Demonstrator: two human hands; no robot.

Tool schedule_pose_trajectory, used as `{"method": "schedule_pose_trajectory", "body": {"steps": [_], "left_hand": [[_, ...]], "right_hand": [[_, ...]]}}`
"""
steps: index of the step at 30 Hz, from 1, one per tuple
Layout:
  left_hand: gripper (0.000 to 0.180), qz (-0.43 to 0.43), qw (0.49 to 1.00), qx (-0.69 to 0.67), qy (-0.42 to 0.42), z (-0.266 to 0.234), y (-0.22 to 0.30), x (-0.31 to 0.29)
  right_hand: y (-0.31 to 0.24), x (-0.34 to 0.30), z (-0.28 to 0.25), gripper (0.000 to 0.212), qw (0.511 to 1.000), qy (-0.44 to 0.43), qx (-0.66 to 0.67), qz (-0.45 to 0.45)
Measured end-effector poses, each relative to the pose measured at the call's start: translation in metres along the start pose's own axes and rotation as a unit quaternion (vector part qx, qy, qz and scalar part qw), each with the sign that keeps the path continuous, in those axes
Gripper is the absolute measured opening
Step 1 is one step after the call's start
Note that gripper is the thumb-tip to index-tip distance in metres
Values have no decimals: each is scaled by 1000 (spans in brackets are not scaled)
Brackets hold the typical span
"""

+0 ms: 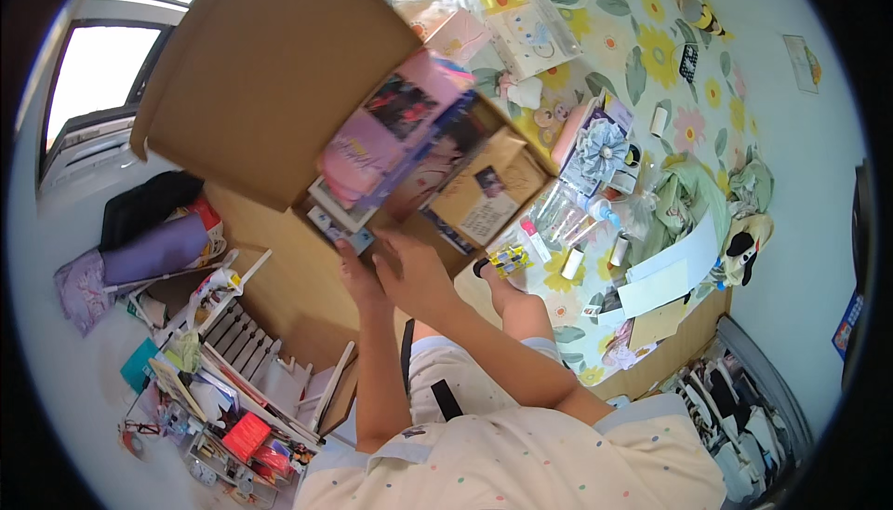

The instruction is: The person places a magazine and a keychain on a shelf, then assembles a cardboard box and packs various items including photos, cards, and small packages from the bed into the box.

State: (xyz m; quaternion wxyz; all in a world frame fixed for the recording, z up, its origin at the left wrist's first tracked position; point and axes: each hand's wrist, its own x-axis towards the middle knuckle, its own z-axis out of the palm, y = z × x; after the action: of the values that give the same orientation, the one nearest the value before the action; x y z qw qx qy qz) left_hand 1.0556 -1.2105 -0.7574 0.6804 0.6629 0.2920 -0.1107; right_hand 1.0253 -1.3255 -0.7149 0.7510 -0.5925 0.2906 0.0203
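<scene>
A large cardboard box (544, 161) stands in front of me, its broad brown lid (270, 73) raised to the left. Inside lie a pink and purple printed package (367, 152), a kraft envelope (488, 189) with a small picture on it, and a white-edged flat case (339, 205). At the box's near left corner my left hand (361, 275) has its fingers closed on a small light-blue and white packet (330, 226). Right beside it, my right hand (409, 270) reaches over the near rim, fingers stretched and apart, apparently holding nothing. Some fingertips are hidden or blurred.
To the right is a bed with a flowered sheet (688, 128), strewn with a white box (535, 40), a blue-grey fabric flower (600, 149), papers (670, 273) and plastic bags. A cluttered white rack (251, 342) stands lower left. Clothes (735, 417) fill the lower right.
</scene>
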Motion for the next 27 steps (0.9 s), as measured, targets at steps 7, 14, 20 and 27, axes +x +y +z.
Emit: {"method": "schedule_pose_trajectory", "body": {"steps": [7, 14, 20, 27], "left_hand": [[94, -61, 997, 15, 49, -85, 26, 58], [99, -1, 966, 173, 193, -96, 57, 66], [96, -12, 990, 59, 126, -135, 25, 106], [101, -31, 984, 115, 134, -128, 10, 89]], "right_hand": [[24, 20, -128, 14, 944, 252, 192, 88], [332, 118, -170, 40, 934, 251, -189, 168], [441, 170, -114, 59, 808, 436, -138, 372], [394, 142, -127, 16, 872, 379, 244, 191]]}}
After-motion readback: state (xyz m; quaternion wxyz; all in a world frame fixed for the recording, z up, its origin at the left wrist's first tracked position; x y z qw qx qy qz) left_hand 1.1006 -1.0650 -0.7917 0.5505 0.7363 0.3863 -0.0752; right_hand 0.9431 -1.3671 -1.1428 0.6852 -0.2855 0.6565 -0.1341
